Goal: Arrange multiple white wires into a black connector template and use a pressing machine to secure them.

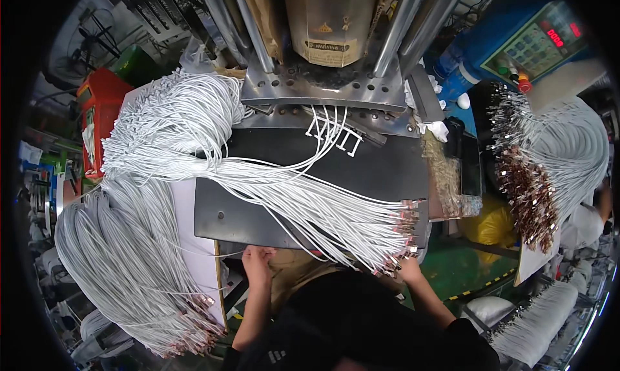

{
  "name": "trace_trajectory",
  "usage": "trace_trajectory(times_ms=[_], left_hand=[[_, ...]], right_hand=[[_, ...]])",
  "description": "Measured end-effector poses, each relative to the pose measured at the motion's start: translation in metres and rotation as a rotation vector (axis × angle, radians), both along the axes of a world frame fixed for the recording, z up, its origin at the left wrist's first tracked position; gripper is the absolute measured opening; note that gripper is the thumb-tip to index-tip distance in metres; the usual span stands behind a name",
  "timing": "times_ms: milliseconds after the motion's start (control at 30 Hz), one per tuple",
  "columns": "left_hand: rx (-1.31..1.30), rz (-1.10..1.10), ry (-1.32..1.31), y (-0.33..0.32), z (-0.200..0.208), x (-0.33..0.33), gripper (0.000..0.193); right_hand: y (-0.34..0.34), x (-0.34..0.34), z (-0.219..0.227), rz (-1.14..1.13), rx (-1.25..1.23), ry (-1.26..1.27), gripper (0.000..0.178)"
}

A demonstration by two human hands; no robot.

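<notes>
A thick bundle of white cables point(310, 196) lies across the black work plate point(284, 148), with its metal-ended connectors point(405, 226) at the right edge. My left hand point(258, 262) is at the plate's front edge, fingers pinched together, and a thin white cable point(223, 255) runs into them from the left. My right hand point(409, 267) is just below the connector ends at the front right corner; its fingers are partly hidden behind them. Farther back, several cables curve up under the metal press point(326, 93), where small white T-shaped moulded pieces point(349, 144) hang.
More white cables are heaped at the left point(123, 248) and coiled at the back left point(181, 113). Another cable coil with brown ends point(555, 151) is at the right. Beyond it stands a blue control box point(523, 45). Steel columns point(400, 32) rise from the press.
</notes>
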State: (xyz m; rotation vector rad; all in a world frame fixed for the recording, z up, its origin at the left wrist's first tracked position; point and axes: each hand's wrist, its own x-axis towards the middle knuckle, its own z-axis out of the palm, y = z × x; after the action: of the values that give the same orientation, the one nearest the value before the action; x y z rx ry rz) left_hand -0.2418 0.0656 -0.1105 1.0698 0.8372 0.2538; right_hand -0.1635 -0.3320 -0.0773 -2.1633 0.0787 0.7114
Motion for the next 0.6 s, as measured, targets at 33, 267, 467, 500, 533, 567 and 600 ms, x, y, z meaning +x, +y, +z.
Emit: trace_trajectory(times_ms=[33, 267, 467, 500, 533, 567, 600], left_hand=[[0.083, -0.036, 0.039, -0.006, -0.002, -0.004, 0.028], [0.857, -0.395, -0.327, -0.039, 0.08, 0.015, 0.025], [1.73, -0.85, -0.488, -0.086, 0.163, 0.132, 0.055], [1.734, -0.925, -0.464, -0.092, 0.157, 0.143, 0.06], [1.732, -1.008, -0.445, -0.095, 0.152, 0.151, 0.064], [1.735, -1.019, -0.458, -0.095, 0.151, 0.155, 0.064], [1.736, -1.052, -0.445, -0.088, 0.148, 0.159, 0.065]], right_hand=[[-0.006, 0.007, 0.007, 0.007, 0.006, -0.006, 0.038], [-0.072, 0.103, 0.117, 0.126, 0.505, 0.151, 0.037], [0.103, 0.168, 0.167, 0.499, 0.091, -0.887, 0.029], [0.12, 0.179, 0.155, 0.581, -0.057, -1.079, 0.028], [0.126, 0.182, 0.144, 0.567, -0.061, -1.084, 0.028], [0.128, 0.184, 0.131, 0.589, -0.156, -1.115, 0.028], [0.133, 0.189, 0.119, 0.615, -0.244, -1.145, 0.027]])
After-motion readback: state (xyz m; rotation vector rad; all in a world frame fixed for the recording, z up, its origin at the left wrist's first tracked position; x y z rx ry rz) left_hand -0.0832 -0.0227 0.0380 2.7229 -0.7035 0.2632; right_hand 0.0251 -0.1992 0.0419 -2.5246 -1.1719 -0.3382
